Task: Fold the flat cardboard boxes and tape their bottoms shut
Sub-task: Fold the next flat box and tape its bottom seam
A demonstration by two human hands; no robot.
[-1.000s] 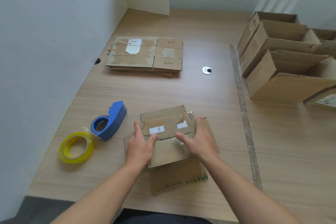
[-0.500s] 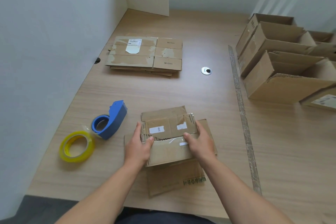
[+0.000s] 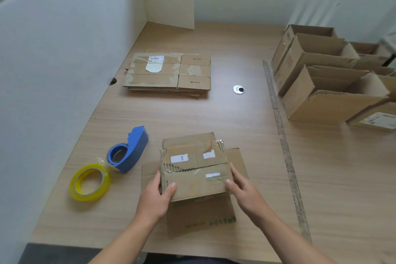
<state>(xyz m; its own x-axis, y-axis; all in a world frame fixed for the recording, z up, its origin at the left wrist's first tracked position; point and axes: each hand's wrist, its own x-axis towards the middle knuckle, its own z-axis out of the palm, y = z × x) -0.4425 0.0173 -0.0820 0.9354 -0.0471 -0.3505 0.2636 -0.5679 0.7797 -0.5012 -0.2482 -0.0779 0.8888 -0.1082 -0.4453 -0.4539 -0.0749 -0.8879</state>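
Both hands had slid off the top of the flaps in that last half-second and out to the ends. My left hand (image 3: 155,197) gripped the box (image 3: 195,169) at its left end, thumb on top and fingers down the side. My right hand (image 3: 246,195) clasped the right end the same way. So the box sat squarely between my palms on the table (image 3: 235,124), its bottom flaps folded shut. I took that as squaring-up done and taping next, though neither hand was free for it yet.

The card looked tired: torn fluting along the seam, wrinkled old clear tape, white stickers. Just left of the grip lay a glossy yellow roll (image 3: 90,182), and touching it, a blue plastic dispenser (image 3: 130,150). Well ahead of the grip lay the stack of flats (image 3: 169,73), scuffed and peeled. Far off to the right stood the finished boxes (image 3: 321,83), mouths open.
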